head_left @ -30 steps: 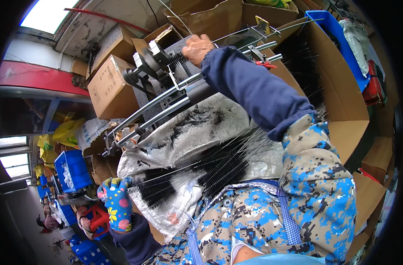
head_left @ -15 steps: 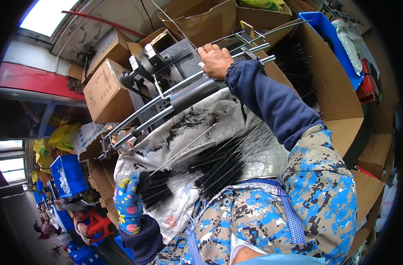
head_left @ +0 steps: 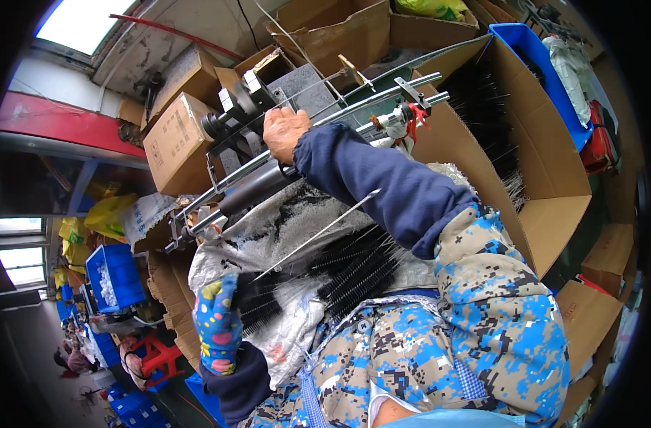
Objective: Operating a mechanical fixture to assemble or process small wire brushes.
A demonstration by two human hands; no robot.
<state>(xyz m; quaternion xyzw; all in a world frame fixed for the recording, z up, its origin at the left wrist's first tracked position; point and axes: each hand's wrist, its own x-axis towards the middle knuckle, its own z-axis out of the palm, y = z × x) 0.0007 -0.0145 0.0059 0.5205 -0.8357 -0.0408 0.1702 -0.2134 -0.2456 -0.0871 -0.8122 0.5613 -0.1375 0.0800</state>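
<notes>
Two hands work: my gloved left hand pinches a wire brush, its long stem slanting up toward my right hand, clamped on the machine rail.

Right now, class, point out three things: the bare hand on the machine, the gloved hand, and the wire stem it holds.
right hand (head_left: 284, 132), head view, back of the hand on the rail.
left hand (head_left: 217, 324), head view, patterned glove's back.
wire stem (head_left: 318, 234), head view, bare mid-length.
</notes>
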